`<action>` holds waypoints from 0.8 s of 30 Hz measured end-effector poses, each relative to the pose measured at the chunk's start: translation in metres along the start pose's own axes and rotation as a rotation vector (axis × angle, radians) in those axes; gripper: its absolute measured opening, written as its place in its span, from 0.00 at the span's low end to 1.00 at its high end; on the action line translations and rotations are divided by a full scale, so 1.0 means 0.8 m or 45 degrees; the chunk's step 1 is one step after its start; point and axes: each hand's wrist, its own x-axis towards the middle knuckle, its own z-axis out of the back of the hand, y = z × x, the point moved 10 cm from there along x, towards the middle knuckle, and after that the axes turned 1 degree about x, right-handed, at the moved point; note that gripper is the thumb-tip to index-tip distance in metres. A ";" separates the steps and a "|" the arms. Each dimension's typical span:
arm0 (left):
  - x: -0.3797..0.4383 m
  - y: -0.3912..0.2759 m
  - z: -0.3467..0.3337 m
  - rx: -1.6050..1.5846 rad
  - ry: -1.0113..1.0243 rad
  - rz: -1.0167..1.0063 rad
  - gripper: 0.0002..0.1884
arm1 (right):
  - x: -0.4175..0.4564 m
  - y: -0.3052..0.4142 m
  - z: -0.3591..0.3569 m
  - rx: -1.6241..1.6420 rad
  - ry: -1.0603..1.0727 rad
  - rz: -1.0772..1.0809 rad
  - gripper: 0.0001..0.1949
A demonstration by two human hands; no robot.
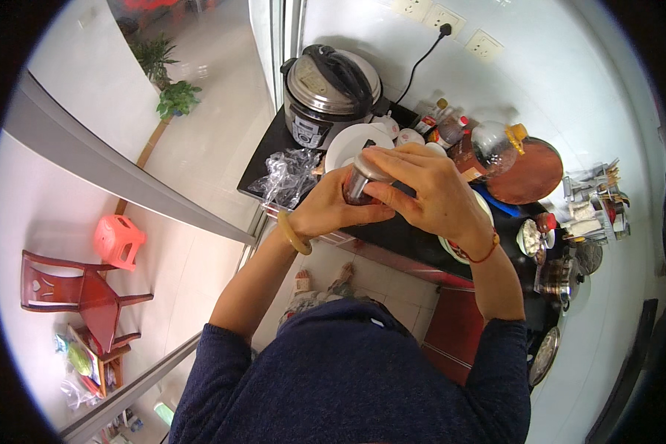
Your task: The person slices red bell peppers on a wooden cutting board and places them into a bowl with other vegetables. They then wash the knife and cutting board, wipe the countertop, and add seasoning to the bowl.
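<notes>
A small jar [357, 186] with dark reddish contents and a metal lid [373, 168] is between my hands, above the black counter. My left hand [333, 202], a pale bangle on its wrist, is wrapped around the jar's body. My right hand [430, 191] lies over the lid, its fingers and thumb on the rim. Behind the jar is a white plate [347, 143], partly hidden by my hands. Crumpled clear plastic [288, 176] lies left of my left hand. A bowl [454, 250] is partly covered by my right wrist.
An electric pressure cooker [333, 91] stands at the counter's back left. Bottles [450, 130], a large plastic jug [494, 147] and a round brown board [533, 172] are along the wall. A steel pot [560, 279] stands to the right. A red stool [119, 241] is beyond the sliding door.
</notes>
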 end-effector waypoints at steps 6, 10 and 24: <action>-0.011 0.004 0.011 0.076 -0.125 0.034 0.25 | -0.006 -0.002 -0.024 0.010 -0.148 0.115 0.15; -0.017 0.028 0.010 0.007 -0.096 0.083 0.27 | -0.011 -0.008 -0.032 0.081 -0.121 0.064 0.13; -0.012 0.047 -0.004 0.046 0.038 -0.083 0.34 | -0.033 -0.048 -0.030 0.200 -0.325 -0.212 0.11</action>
